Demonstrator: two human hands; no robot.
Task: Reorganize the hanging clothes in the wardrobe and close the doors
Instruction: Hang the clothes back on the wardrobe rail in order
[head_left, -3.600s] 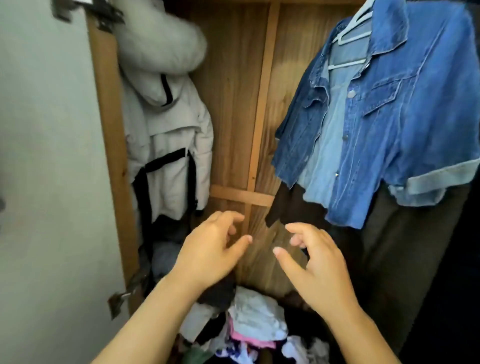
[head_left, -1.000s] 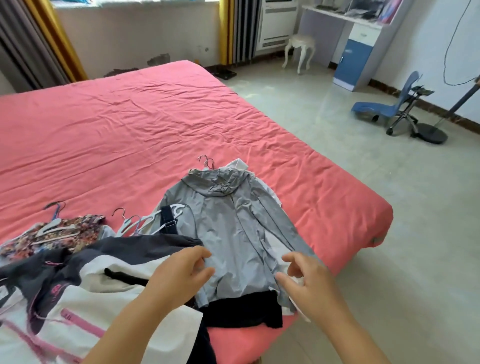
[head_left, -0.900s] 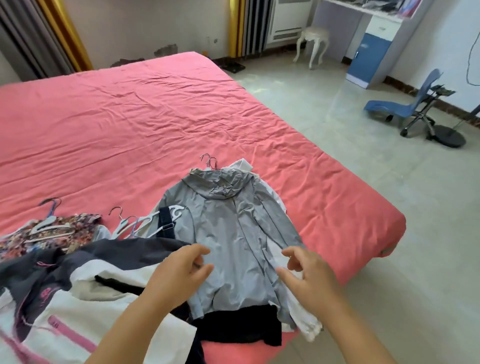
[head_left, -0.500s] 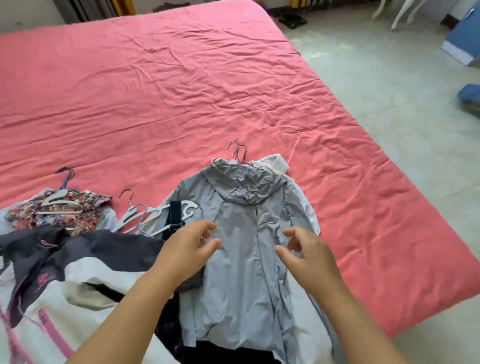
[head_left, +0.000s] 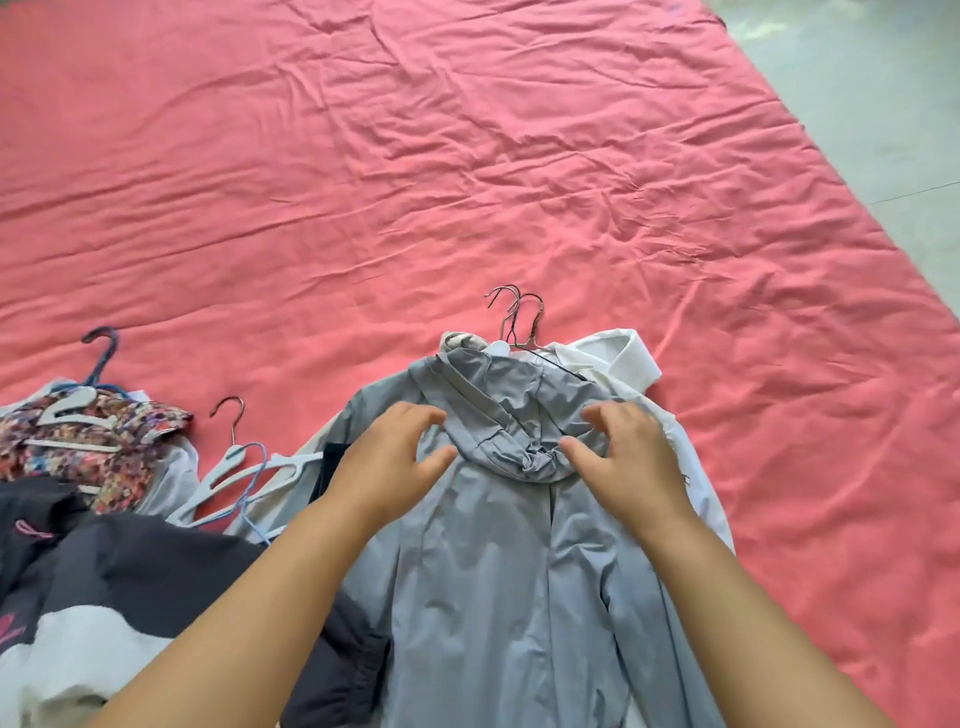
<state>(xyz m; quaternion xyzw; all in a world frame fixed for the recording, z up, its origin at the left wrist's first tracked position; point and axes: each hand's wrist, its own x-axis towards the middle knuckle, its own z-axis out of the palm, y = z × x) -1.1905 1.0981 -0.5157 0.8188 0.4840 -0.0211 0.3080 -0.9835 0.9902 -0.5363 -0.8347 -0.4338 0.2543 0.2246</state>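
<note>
Covering most of view, pink bed (head_left: 467, 171). Grey hooded jacket (head_left: 498, 571) lies flat at near edge, over white shirt (head_left: 631, 358). Dark jacket (head_left: 156, 566) left of it, floral garment (head_left: 98, 447) far left. Left hand (head_left: 387, 467) and right hand (head_left: 626, 462) over jacket shoulders, fingers spread, loosely curled, holding nothing. Loose hangers (head_left: 244, 473) between garments.

The grey hooded jacket (head_left: 498, 561) is thin, smooth cloth with a faint sheen. Its hanger hooks (head_left: 517, 317) look like thin dark metal wire. The pink bedsheet (head_left: 467, 182) is matt, creased cloth. The loose white hangers (head_left: 249, 483) at left look like smooth plastic.
</note>
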